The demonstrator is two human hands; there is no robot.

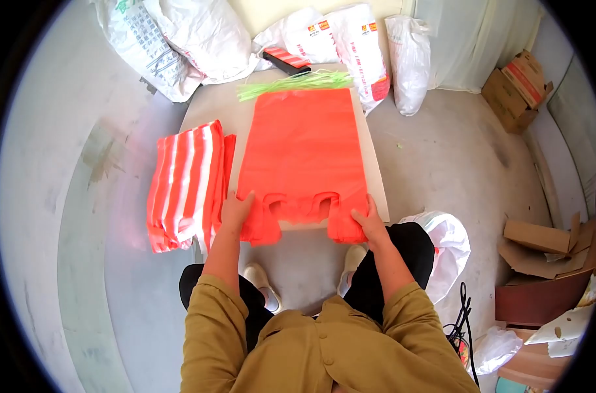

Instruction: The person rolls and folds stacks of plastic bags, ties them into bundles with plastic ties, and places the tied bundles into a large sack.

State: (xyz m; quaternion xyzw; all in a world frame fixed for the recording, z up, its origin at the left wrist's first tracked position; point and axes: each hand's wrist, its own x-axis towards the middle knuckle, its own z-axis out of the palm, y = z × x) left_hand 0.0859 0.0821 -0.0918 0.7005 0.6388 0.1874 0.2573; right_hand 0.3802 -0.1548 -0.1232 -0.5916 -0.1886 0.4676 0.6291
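Note:
A flat stack of red plastic T-shirt bags [304,141] lies on the low board-topped table [380,190], its handle ends toward me. My left hand [237,211] grips the near left edge beside one handle, thumb on top. On the opposite side my right hand [371,226] holds the near right edge by the other handle, fingers partly hidden under the plastic. Left of my left hand, a folded pile of red-and-white striped bags [183,187] hangs over the table's left edge.
Light green ties [296,85] lie at the table's far end, near a dark object with a striped top [287,61]. Stuffed white sacks [209,39] line the back. A white bag [447,245] stands by my right knee; cardboard boxes [517,92] and a black cable [465,327] are at right.

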